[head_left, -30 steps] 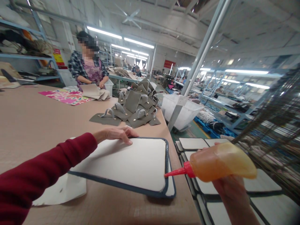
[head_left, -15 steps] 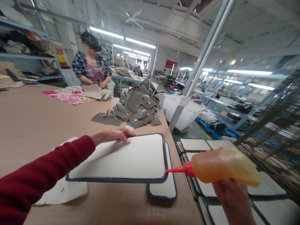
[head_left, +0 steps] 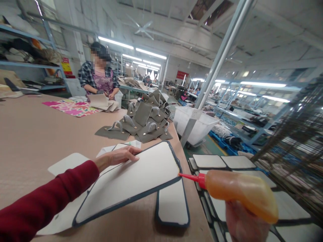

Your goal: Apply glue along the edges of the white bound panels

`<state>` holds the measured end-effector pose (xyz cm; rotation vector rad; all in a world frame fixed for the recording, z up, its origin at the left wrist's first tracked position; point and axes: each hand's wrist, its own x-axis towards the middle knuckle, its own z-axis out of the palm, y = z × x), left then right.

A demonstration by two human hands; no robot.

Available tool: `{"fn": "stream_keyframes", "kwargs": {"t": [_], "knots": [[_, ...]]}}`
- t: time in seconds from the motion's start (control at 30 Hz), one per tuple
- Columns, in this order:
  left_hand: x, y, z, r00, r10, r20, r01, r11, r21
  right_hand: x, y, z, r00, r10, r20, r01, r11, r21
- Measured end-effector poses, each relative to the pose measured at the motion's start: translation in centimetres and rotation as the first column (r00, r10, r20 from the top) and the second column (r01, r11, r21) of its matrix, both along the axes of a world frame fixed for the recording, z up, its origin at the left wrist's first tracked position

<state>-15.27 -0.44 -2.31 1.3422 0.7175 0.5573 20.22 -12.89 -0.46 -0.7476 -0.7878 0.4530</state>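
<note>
My left hand (head_left: 122, 157) grips the far edge of a white panel (head_left: 136, 181) with a dark blue border, thumb on top and fingers mostly hidden beneath. The panel is tilted over the table. My right hand (head_left: 243, 218) is wrapped round a squeeze bottle (head_left: 237, 190) of amber liquid, probably glue. Its red nozzle (head_left: 190, 177) points left, the tip touching or very near the panel's right corner. Partly under that corner lies a smaller white panel (head_left: 173, 205) with the same border. White sheets (head_left: 68, 163) lie under and beside my left forearm.
Grey pieces with handles (head_left: 141, 117) are heaped at the table's (head_left: 30, 134) far edge. Several bordered panels (head_left: 209, 161) are laid out at the right. A white bin (head_left: 195, 124) stands beyond a metal post (head_left: 217, 60). Across the table a co-worker (head_left: 101, 77) handles beige pieces (head_left: 103, 102).
The white panel has turned, its right end swinging away and its left end coming nearer. The nozzle tip has moved slightly up along with the corner. Both hands keep their hold.
</note>
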Motion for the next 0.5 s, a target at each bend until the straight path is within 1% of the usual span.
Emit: {"fn": "stream_keyframes", "kwargs": {"t": [0.1,0.3,0.5], "knots": [[0.3,-0.3,-0.5,0.999,0.009,0.032,-0.008,1.000,-0.027,-0.5,0.0,-0.2,0.999,-0.025,-0.031,0.025,1.000,0.007],[0.6,-0.7,-1.1,0.997,0.048,0.065,-0.044,0.997,-0.061,-0.4,0.5,-0.8,0.999,-0.029,-0.029,0.029,0.999,-0.014],[0.8,-0.7,-1.7,0.992,0.104,0.068,-0.096,0.989,-0.111,-0.7,0.9,-1.0,0.998,-0.054,-0.011,0.054,0.999,0.002]]}}
